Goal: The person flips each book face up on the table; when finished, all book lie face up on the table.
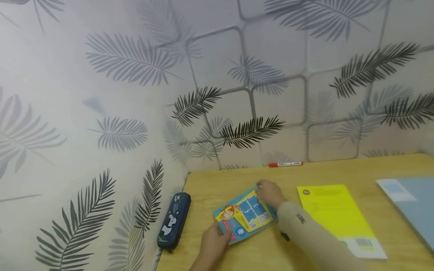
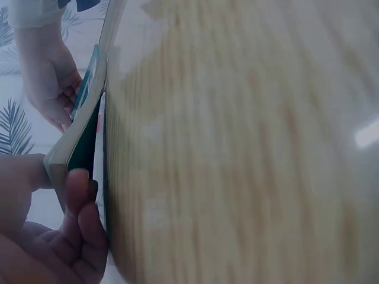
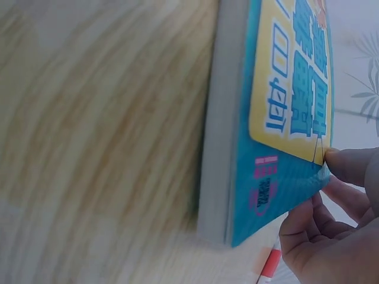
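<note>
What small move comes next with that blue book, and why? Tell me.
Probably lift the cover open with the right hand: it already pinches the blue book's far corner, while the left hand grips the near corner and the book lies flat on the desk.

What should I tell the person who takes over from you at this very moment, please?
Left hand: grips the near corner of the blue book, fingers under its edge.
Right hand: pinches the book's far corner, cover slightly raised.
The book lies shut on the wooden desk, between the pencil case and the yellow booklet; a red marker lies by the wall.
Done: book gripped. Left: probably opening or moving it.
</note>
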`<state>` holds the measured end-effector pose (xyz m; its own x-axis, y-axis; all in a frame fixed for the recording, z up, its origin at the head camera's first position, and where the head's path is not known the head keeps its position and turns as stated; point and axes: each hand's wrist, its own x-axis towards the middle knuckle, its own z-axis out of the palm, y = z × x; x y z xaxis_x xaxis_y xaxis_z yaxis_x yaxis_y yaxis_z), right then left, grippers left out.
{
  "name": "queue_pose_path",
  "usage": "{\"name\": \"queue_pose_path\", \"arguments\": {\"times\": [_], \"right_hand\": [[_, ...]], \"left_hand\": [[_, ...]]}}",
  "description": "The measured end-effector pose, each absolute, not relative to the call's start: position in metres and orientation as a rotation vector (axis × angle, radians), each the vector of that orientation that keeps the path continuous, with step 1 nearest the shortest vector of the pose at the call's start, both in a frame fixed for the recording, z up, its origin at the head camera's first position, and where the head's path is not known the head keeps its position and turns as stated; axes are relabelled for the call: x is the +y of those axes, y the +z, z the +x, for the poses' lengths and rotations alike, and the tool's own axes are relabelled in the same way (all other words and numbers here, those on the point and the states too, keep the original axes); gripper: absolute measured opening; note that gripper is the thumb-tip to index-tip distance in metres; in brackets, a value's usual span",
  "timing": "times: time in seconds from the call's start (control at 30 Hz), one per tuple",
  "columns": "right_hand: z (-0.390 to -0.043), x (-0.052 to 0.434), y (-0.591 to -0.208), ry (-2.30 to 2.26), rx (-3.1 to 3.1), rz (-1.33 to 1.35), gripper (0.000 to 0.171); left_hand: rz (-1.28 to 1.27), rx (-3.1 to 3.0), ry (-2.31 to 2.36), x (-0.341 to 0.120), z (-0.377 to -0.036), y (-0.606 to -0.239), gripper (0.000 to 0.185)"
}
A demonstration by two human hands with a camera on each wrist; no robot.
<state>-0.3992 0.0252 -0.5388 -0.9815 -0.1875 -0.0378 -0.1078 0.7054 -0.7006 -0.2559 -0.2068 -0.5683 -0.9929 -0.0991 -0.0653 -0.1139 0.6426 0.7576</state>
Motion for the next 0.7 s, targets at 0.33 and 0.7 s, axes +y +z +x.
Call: {"name": "queue_pose_path", "arguments": {"times": [0.33,0.7], "right_hand": [[-0.406,0.019,-0.555,-1.077,2.820,-0.176,0.043],[-0.404,0.017,-0.552,-0.893,2.882,-0.190,0.031]], "left_hand": [[-0.225,2.928,0.993,-0.203,-0.252,-0.558,0.035],[-0.282,2.943,0.734,-0.201,-0.259,-0.559,0.054]]}}
